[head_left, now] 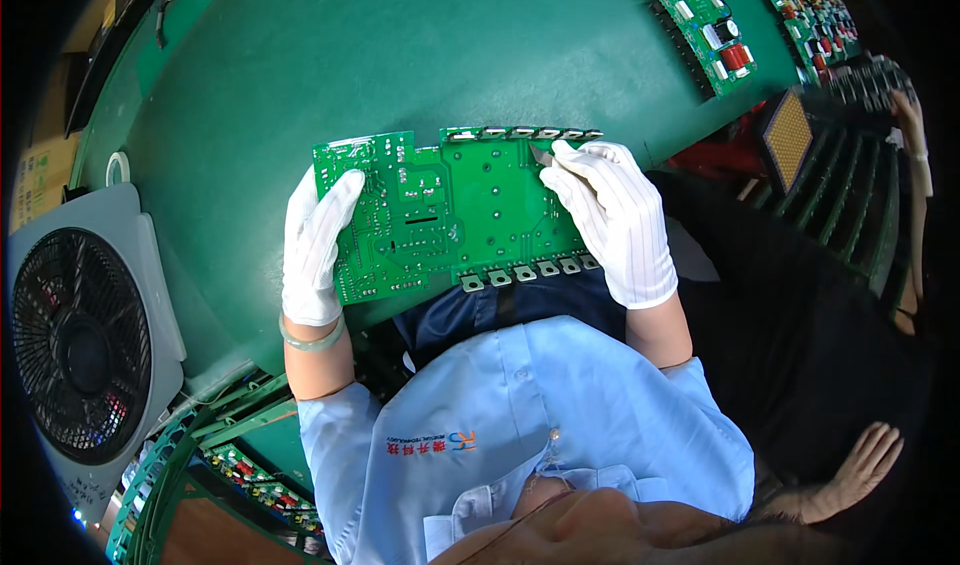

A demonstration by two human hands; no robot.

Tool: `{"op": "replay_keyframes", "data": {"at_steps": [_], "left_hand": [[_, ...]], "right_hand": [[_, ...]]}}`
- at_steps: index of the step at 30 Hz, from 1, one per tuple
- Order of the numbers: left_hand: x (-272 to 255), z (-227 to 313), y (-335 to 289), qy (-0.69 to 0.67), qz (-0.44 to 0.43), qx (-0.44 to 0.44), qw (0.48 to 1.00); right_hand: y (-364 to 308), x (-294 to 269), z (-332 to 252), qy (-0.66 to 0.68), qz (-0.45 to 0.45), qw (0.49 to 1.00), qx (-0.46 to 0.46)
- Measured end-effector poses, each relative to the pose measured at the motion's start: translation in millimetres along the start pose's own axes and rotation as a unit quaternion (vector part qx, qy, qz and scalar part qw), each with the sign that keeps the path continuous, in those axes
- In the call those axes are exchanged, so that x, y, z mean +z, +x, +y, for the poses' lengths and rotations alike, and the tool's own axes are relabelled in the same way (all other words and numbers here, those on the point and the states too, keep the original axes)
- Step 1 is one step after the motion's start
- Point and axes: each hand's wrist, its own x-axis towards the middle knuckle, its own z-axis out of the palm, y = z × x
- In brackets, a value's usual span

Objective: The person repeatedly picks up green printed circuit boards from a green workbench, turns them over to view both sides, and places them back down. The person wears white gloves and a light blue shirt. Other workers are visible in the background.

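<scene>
A green circuit board (500,205) is held up before my body, its solder side showing. Along its far and near edges run rows of black parts with metal tabs (525,273). My left hand (318,235), in a white glove, is closed on the board's left end, thumb on top. My right hand (618,213), gloved too, is pinched round a small dark pointed tool (541,156). The tool's tip is at the board's upper right part, close to the far row of tabbed parts. Its exact kind is hard to make out.
A grey fan (85,355) stands on the left. Populated circuit boards (712,30) lie at the far right of the green table (430,60). Beyond my right arm are a yellow-grid panel (786,143), green racks (845,200) and another person's hand (908,120).
</scene>
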Motion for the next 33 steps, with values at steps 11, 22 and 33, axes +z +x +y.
{"op": "replay_keyframes", "data": {"at_steps": [11,22,33], "left_hand": [[-2.8,-3.2,2.5,-0.010,-0.041,0.038,0.998],[-10.9,-10.4,8.0,-0.051,-0.080,0.007,0.995],[-2.5,1.8,3.6,-0.010,-0.075,0.024,0.997]], "right_hand": [[-9.0,8.2,2.4,-0.003,0.010,0.998,0.056],[-9.5,-3.3,-1.3,0.034,0.028,0.998,0.035],[-20.6,-34.2,8.6,-0.044,0.016,0.999,0.002]]}}
